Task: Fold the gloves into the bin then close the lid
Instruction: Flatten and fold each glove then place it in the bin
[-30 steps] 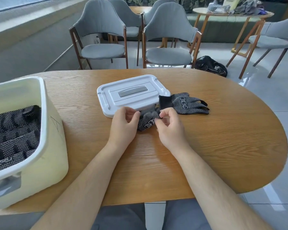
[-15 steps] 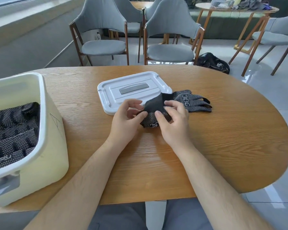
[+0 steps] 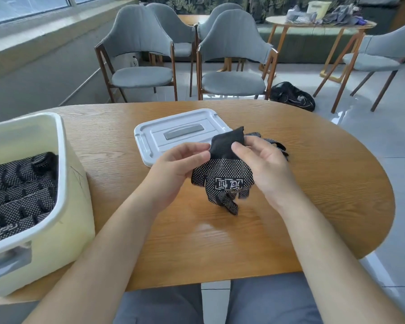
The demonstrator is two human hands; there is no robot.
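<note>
Both hands are raised a little over the middle of the worktop and share one black glove. The left hand pinches the left edge of the plain black cuff between thumb and fingertips. The right hand grips the cuff's right side, its thumb lying across the fabric and its other fingers curled behind. The glove hangs cuff-up between them, with its white-dotted side and a white printed mark facing the camera. Its fingers dangle loose toward the wood and are blurred, so I cannot tell whether they touch the surface.

A second glove of the same kind lies flat on the worktop beyond the right hand, which hides most of it; only some dotted fingers show, just beside the lid's right end.

The white lid with its grey handle lies flat, top side up, toward the far edge, behind the hands.

The pale yellow bin stands open at the left end near the front edge, partly cut off by the frame. Inside it, folded gloves lie packed in rows.

Beyond the far edge stand grey upholstered chairs with wooden legs. A dark bag lies on the floor to their right, and a round table with clutter on it stands further back.
</note>
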